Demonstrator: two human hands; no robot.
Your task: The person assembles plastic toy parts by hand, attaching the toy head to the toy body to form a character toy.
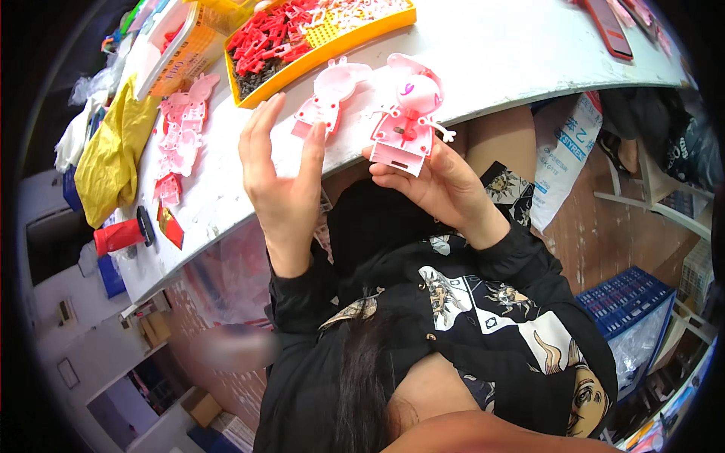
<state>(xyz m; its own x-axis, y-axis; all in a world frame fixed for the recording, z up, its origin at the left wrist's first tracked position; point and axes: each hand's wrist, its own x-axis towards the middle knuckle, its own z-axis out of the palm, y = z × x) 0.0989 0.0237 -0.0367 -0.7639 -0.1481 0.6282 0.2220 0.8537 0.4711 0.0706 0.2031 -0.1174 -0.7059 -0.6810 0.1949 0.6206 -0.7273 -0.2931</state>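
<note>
Toy, a pink shell with a pale head bearing magenta marks, is in the right hand, at the near edge of the surface. The right thumb and fingers are clamped on its lower end. The left hand is apart from the right, its thumb and fingers spread; the thumb tip overlaps a pink shell in view, and whether the two touch cannot be told.

Printing shows in three places. A white sack below the surface carries blue lettering, a box at the far left has characters along its side, and a black bag at the right rim bears pale marks too small to read.

The near edge of the surface curves away to the right, passing under the toy. A long white stretch separates the toy from a red phone. Room is tighter leftward: a yellow tray of red, black and white parts stands just beyond the shell, and a row of pink pieces lies beside a yellow cloth.
</note>
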